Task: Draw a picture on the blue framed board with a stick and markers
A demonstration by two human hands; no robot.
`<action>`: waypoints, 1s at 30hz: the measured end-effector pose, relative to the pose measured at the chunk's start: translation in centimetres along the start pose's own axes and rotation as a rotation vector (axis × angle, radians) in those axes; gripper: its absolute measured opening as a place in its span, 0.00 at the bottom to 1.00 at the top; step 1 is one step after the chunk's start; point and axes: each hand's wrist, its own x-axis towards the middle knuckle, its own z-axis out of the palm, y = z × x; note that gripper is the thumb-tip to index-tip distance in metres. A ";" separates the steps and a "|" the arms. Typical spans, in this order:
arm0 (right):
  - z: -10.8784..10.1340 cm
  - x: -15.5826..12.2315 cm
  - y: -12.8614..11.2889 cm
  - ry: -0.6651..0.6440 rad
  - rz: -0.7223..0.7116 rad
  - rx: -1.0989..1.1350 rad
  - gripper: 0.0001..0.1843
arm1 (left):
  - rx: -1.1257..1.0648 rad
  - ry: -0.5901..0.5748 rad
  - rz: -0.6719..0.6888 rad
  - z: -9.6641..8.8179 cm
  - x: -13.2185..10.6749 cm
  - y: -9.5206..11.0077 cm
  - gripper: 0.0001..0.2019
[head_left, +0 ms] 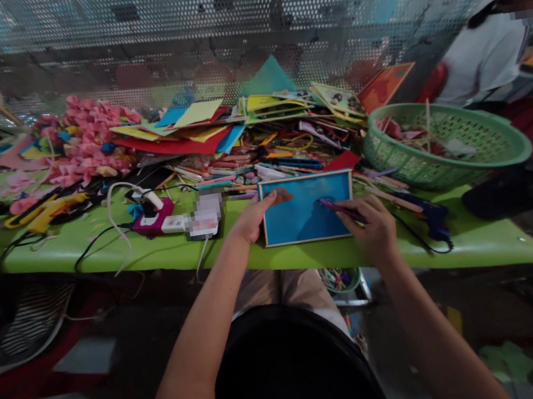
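A blue card (306,213) with a pale border lies flat on the green table (117,247) in front of me. My left hand (255,217) rests on the card's left edge, fingers stretched out and pressing it down. My right hand (371,227) is closed on a thin purple pen (341,208), whose tip touches the card's right half beside a faint drawn curve.
A green plastic basket (444,143) stands at the right. A blue glue gun (431,217) lies beside my right hand, a yellow one (53,209) at the left. Coloured paper sheets (195,130), pink paper flowers (85,137), a power strip (155,217). A person in white (487,60) sits far right.
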 end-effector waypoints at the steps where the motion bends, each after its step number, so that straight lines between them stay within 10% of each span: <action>1: 0.0 0.0 0.0 -0.009 -0.001 0.001 0.07 | 0.001 0.001 0.000 0.0 0.0 0.0 0.17; 30: 0.0 -0.3 -0.1 -0.028 -0.001 -0.005 0.10 | -0.005 -0.007 -0.001 0.0 0.0 0.0 0.15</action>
